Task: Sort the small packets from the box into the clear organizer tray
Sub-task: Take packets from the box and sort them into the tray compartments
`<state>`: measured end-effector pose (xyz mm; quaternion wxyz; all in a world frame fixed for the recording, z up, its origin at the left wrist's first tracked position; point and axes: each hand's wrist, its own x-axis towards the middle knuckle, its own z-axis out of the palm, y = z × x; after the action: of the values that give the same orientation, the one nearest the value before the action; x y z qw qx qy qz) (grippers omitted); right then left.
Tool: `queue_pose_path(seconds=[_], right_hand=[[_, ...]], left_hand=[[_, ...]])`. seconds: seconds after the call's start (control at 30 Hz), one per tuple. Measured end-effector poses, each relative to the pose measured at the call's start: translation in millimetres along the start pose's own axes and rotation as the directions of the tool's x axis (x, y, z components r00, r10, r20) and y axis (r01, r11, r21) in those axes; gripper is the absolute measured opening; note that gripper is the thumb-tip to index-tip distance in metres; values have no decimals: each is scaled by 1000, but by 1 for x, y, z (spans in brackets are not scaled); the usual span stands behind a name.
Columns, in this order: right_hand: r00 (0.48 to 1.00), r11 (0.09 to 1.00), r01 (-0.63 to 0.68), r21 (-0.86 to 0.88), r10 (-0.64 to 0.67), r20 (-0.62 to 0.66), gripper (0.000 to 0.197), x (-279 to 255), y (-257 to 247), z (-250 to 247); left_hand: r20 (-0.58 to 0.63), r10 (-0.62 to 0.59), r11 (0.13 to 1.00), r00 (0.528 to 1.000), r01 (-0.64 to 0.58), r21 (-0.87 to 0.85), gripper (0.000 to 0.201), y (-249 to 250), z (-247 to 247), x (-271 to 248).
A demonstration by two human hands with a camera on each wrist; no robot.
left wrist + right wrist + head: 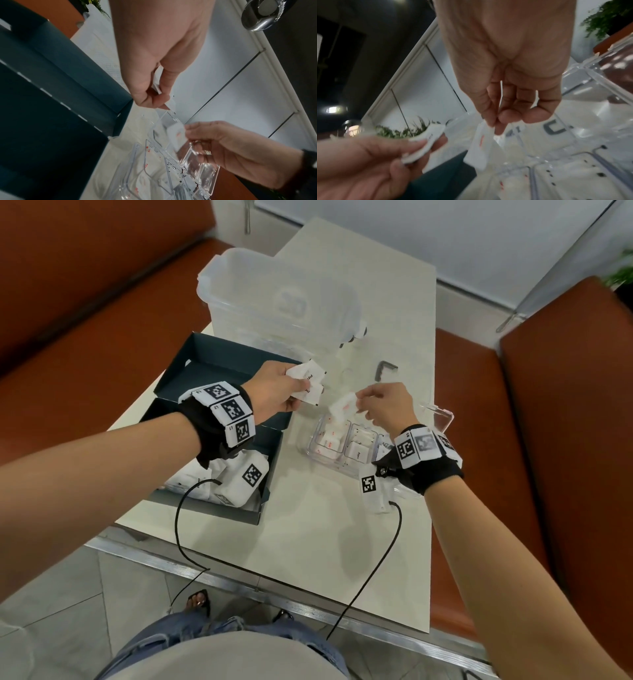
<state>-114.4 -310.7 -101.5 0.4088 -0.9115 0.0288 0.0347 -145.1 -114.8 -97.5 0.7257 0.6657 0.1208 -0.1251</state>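
Nearest, the dark box (pixel 219 501) sits at the tabletop's (pixel 325 535) left edge, white packets inside. Above it the left hand (pixel 274 395) grips a bunch of packets (pixel 308 381) in curled fingers. Right hand (pixel 387 409) pinches one red-marked packet (pixel 342 409) — hanging over the clear organizer tray (pixel 313 451) near the right edge, its compartments already holding packets.
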Motion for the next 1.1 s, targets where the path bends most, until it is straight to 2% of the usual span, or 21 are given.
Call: queue_pose_path(seconds=[0.1, 0.4, 0.57, 0.7, 0.9, 1.03, 1.1], right_hand=[[986, 973, 63, -222, -27, 163, 20, -7, 7, 12], [993, 938, 55, -341, -15, 116, 19, -13, 13, 36], [986, 859, 85, -505, 0, 166, 19, -12, 12, 46], [985, 817, 72, -572, 33, 172, 23, -10, 9, 45], [972, 752, 187, -632, -49, 230, 22, -11, 9, 45], [948, 659, 257, -707, -31, 316, 21, -14, 11, 52], [946, 659, 247, -710, -6, 323, 20, -14, 11, 54]], left_hand=[[1, -11, 1000, 1000, 11, -4, 34, -1, -1, -1], [-4, -38, 998, 999, 37, -52, 33, -8, 0, -2], [3, -50, 997, 999, 51, -54, 33, -8, 2, -3], [11, -49, 997, 999, 50, -50, 34, -7, 2, -4], [38, -56, 997, 998, 57, -42, 36, -9, 2, -4], [66, -57, 996, 996, 62, -69, 35, -9, 2, -4], [84, -57, 994, 995, 64, -89, 35, -9, 3, -5]])
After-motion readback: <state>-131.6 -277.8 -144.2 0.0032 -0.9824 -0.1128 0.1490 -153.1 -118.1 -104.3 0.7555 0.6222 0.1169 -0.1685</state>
